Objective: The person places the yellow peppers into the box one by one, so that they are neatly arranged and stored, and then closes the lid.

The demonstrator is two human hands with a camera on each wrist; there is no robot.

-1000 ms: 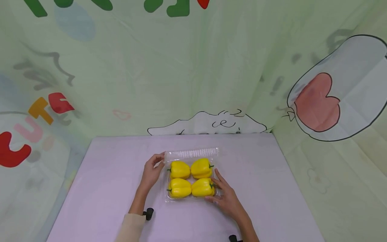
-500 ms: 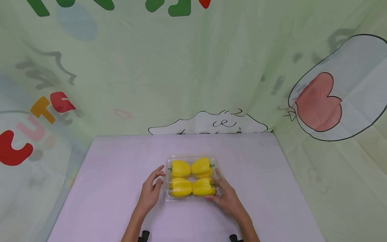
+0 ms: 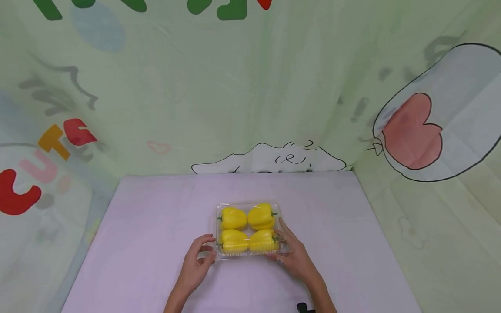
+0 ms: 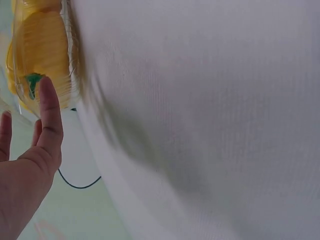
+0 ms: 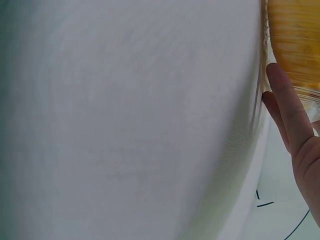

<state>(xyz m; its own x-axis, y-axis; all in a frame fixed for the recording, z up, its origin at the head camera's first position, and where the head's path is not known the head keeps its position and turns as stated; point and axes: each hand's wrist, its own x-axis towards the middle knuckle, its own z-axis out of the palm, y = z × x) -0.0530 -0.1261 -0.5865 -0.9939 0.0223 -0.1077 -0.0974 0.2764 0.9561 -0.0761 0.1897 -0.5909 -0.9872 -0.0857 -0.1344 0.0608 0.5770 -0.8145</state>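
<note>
Several yellow bell peppers (image 3: pixel 261 216) with green stems lie in two rows inside a clear plastic clamshell box (image 3: pixel 247 254). The box's ribbed lid is down over them. At the left front corner, my left hand (image 3: pixel 197 263) touches the box's side with fingertips and thumb. In the left wrist view, its thumb is nearly straight against the plastic. Around the right front corner my right hand (image 3: pixel 293 258) holds the box, fingers along the right side and thumb at the front edge. The tips of some right fingers show blurred through the plastic.
The box rests on a table with a pale lilac cover (image 3: pixel 156 208). Behind and beside it hang light green printed cloth walls (image 3: pixel 250 87). A black wrist-camera part (image 3: pixel 302 307) shows by the right forearm.
The lid, standing up at the back a second ago, has swung forward and down over the peppers. My left hand has come from the back left corner to the front left; the right stays put.
</note>
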